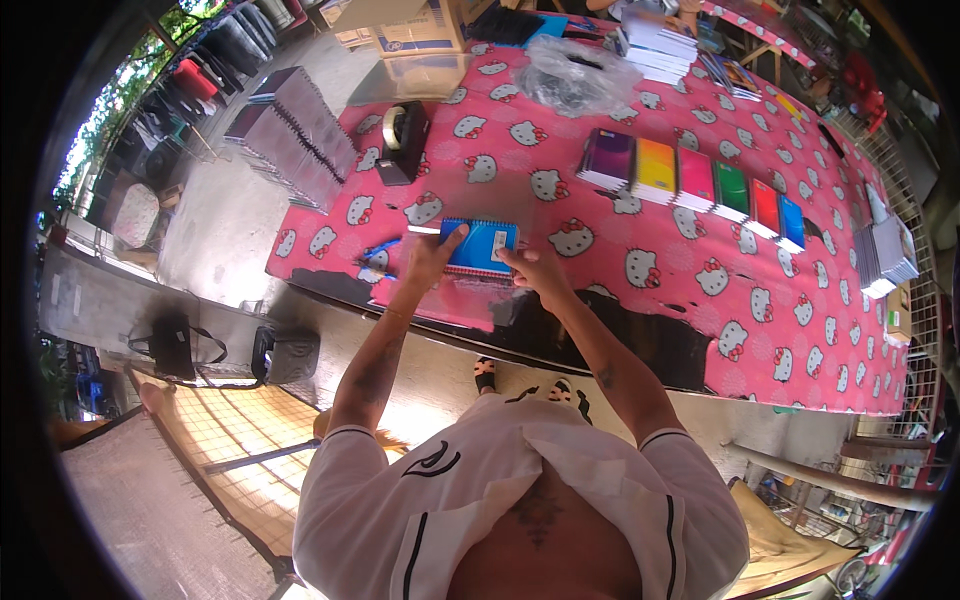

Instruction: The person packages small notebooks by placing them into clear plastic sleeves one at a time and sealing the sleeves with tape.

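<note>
A blue spiral notebook lies in front of me near the table's front edge, its binding along the far side. A reddish edge shows below its near side, so more notebooks may be stacked under it. My left hand grips its left end, thumb on the cover. At the right end my right hand pinches it by a pale label, thumb on top. Clear plastic film seems to lie around the notebook. Left of my left hand are blue pens, and beyond them stands a black tape dispenser.
Tall stacks of spiral notebooks stand at the left edge. Coloured notebooks form a row at right. Farther back are crumpled clear plastic, a pile of books and a cardboard box. The pink tablecloth is torn near me.
</note>
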Action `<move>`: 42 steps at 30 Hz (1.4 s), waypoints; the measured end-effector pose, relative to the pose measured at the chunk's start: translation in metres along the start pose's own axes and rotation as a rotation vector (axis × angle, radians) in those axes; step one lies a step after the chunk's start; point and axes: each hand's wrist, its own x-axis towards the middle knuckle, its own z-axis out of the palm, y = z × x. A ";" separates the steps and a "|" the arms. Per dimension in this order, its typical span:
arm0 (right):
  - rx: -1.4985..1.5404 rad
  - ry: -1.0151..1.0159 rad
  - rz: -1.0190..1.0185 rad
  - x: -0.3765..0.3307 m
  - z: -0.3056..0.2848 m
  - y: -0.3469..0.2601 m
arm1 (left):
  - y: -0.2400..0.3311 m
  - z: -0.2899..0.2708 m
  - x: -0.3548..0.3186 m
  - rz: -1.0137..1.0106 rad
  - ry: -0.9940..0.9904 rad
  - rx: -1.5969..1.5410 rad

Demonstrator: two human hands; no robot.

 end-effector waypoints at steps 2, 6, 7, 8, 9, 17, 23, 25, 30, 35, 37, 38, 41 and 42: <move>-0.080 0.106 0.003 0.032 0.009 -0.002 | 0.013 -0.009 0.027 -0.030 0.063 0.225; -0.477 0.222 -0.029 0.061 0.030 -0.007 | -0.003 -0.018 0.055 0.022 0.209 0.570; -0.601 0.253 -0.034 0.061 0.027 -0.009 | -0.001 -0.015 0.057 0.002 0.194 0.638; -0.513 0.281 -0.001 0.063 0.023 -0.003 | 0.000 -0.013 0.056 -0.010 0.163 0.647; -0.424 0.309 0.030 0.066 0.019 0.003 | 0.002 -0.014 0.057 0.003 0.154 0.601; -0.904 -0.068 -0.618 0.001 0.038 0.041 | -0.046 -0.084 -0.010 0.549 -0.328 0.429; -0.964 -0.059 -0.483 0.000 0.049 0.033 | -0.058 -0.089 -0.009 0.813 -0.389 0.516; -1.006 -0.084 -0.612 -0.011 0.055 0.023 | -0.047 -0.093 -0.020 0.921 -0.379 0.598; -0.970 -0.049 -0.538 -0.001 0.048 0.039 | -0.055 -0.089 -0.008 0.658 -0.522 0.494; -0.992 -0.034 -0.467 -0.005 0.060 0.026 | -0.050 -0.092 -0.015 0.703 -0.552 0.433; -1.004 -0.001 -0.506 -0.003 0.059 0.032 | -0.050 -0.089 -0.016 0.784 -0.460 0.477; -1.011 0.038 -0.437 -0.003 0.059 0.033 | -0.044 -0.088 -0.019 0.763 -0.462 0.471; -1.059 0.092 -0.417 -0.002 0.065 0.031 | -0.036 -0.087 -0.029 0.750 -0.395 0.473; -1.088 0.080 -0.531 -0.005 0.068 0.030 | -0.047 -0.086 -0.029 0.784 -0.337 0.490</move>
